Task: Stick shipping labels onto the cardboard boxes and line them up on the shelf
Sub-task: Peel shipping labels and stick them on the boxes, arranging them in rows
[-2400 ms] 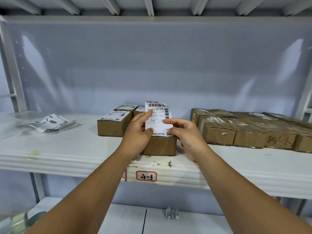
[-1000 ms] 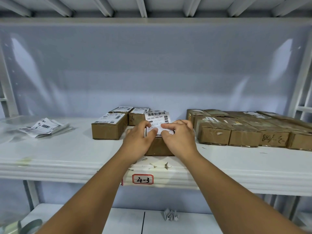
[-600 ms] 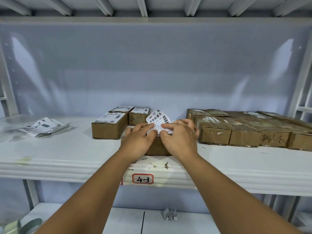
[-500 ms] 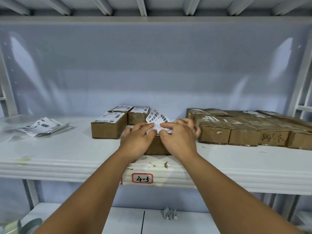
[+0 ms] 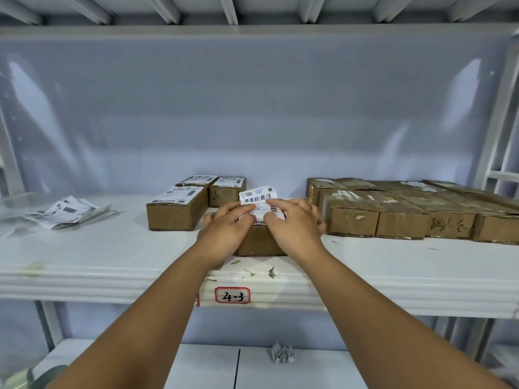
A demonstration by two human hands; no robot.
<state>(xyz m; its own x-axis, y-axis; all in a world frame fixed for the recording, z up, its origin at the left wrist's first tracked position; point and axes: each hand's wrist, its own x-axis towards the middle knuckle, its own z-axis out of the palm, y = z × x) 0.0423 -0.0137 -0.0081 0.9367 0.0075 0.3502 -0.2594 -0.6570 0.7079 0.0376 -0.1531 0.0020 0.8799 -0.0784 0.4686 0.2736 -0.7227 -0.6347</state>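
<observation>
A small cardboard box [image 5: 259, 244] stands near the front edge of the white shelf [image 5: 112, 248], mostly hidden by my hands. On top of it lies a white shipping label [image 5: 257, 197] with a barcode, its far end still lifted. My left hand [image 5: 224, 231] and my right hand [image 5: 295, 226] meet over the box top, and the fingertips of both pinch the label's near part. Three labelled boxes [image 5: 177, 209] stand just to the left and behind.
A row of several unlabelled cardboard boxes [image 5: 398, 217] fills the shelf's right side. A loose pile of label sheets [image 5: 66, 211] lies at the left. A tag reading 4-3 [image 5: 232, 295] marks the shelf edge. Crumpled paper [image 5: 281, 353] sits on the lower shelf.
The label was held upright above the box. Both hands have brought it down onto the box top and moved closer together over it.
</observation>
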